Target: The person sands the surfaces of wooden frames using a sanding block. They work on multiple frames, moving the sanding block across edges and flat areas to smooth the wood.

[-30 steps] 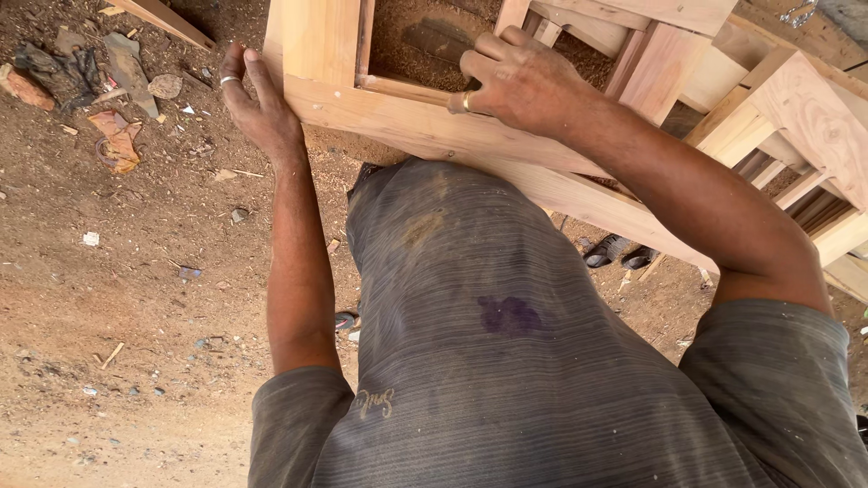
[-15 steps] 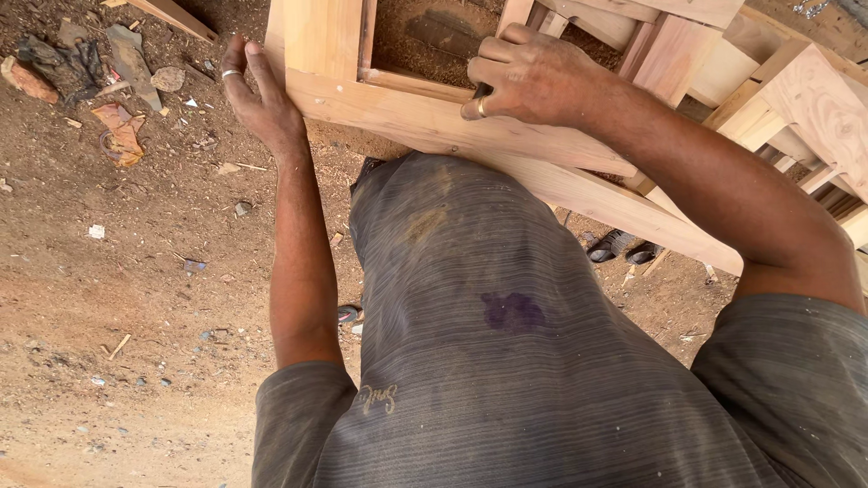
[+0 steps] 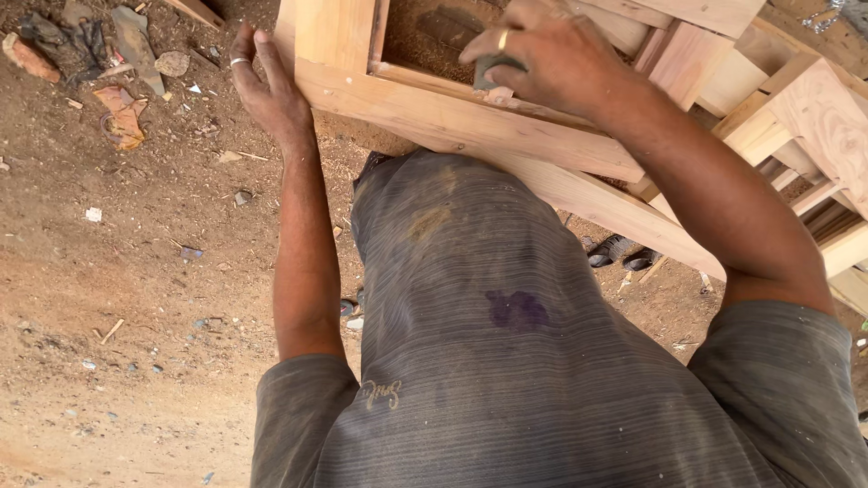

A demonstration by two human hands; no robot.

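A pale wooden frame [image 3: 425, 104] runs across the top of the head view, in front of my grey striped shirt. My left hand [image 3: 267, 86], with a ring on one finger, lies flat against the frame's left outer edge, fingers apart. My right hand [image 3: 547, 54], also ringed, presses a small dark sanding pad [image 3: 493, 72] onto the inner edge of the frame's front rail. Most of the pad is hidden under my fingers.
More pale wooden frames and slats [image 3: 796, 108] are stacked at the upper right. Brown dirt ground [image 3: 127, 298] with scattered chips lies to the left. Stones, rags and scraps [image 3: 99, 54] sit at the upper left. A dark sandal [image 3: 619, 253] shows under the frame.
My right hand has slid a little left along the rail with the pad. My left hand stays against the frame's left edge.
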